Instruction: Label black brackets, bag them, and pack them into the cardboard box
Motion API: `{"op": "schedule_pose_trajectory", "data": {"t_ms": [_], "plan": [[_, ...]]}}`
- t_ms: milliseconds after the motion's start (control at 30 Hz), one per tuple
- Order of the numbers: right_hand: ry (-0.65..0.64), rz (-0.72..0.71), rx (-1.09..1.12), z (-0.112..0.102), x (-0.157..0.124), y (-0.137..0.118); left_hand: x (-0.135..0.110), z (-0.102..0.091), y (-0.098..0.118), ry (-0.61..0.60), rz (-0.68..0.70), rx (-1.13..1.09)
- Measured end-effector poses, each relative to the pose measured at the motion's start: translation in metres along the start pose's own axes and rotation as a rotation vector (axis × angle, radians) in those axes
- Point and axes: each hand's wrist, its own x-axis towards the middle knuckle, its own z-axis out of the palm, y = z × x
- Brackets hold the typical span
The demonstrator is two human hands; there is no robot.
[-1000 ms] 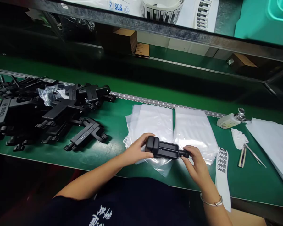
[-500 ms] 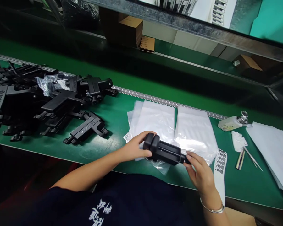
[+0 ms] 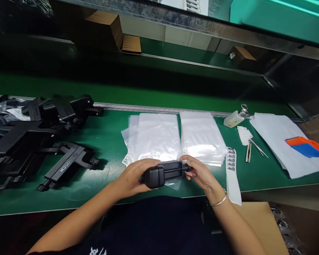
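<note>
A black plastic part (image 3: 163, 173), long with a thick rounded end, is held between both hands just above the near edge of the green table (image 3: 108, 131). My left hand (image 3: 134, 177) grips its thick left end. My right hand (image 3: 199, 173) pinches its narrow right end. Under the part lies a clear plastic bag (image 3: 174, 184), and behind it sit two stacks of clear bags (image 3: 175, 136).
A pile of black plastic parts (image 3: 37, 134) covers the left of the table. At the right lie a strip of barcode labels (image 3: 231, 170), a small white bottle (image 3: 235, 118), tweezers (image 3: 257, 148), white sheets (image 3: 279, 138) and an orange-and-blue tool (image 3: 305, 146). A cardboard box (image 3: 257, 223) stands below the edge.
Both hands have drawn the black part nearer to my body and tilted it, so its ribbed side shows. The view has swung to the right.
</note>
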Motion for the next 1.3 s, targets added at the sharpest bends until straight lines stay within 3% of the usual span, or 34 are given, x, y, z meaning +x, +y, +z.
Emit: {"op": "schedule_pose_trajectory", "data": {"t_ms": [67,167,267,467,567,700,800,1000,1167,1300], "plan": [[0.051,-0.115,0.011,-0.004,0.0,0.004,0.004,0.006,-0.002,0.143,-0.22,-0.129],[0.236,-0.435,-0.168,-0.007,0.0,0.012,0.014,0.018,-0.006,0.396,-0.482,-0.463],[0.305,-0.605,-0.351,-0.005,0.004,0.021,0.024,0.027,-0.009,0.439,-0.568,-0.728],[0.421,-0.6,-0.203,0.002,0.014,0.028,0.028,0.035,-0.01,0.369,-0.446,-0.71],[0.475,-0.574,-0.246,0.002,0.015,0.026,0.03,0.035,-0.008,0.311,-0.393,-0.67],[0.446,-0.577,-0.435,-0.002,0.015,0.022,0.033,0.035,-0.01,0.357,-0.472,-0.689],[0.41,-0.579,-0.407,-0.005,0.015,0.023,0.033,0.035,-0.013,0.375,-0.498,-0.709],[0.493,-0.531,-0.487,-0.005,0.017,0.023,0.033,0.032,-0.016,0.364,-0.463,-0.703],[0.435,-0.571,-0.258,-0.001,0.023,0.021,0.032,0.03,-0.014,0.348,-0.451,-0.702],[0.499,-0.509,-0.349,-0.001,0.026,0.021,0.031,0.031,-0.012,0.351,-0.454,-0.701]]}}
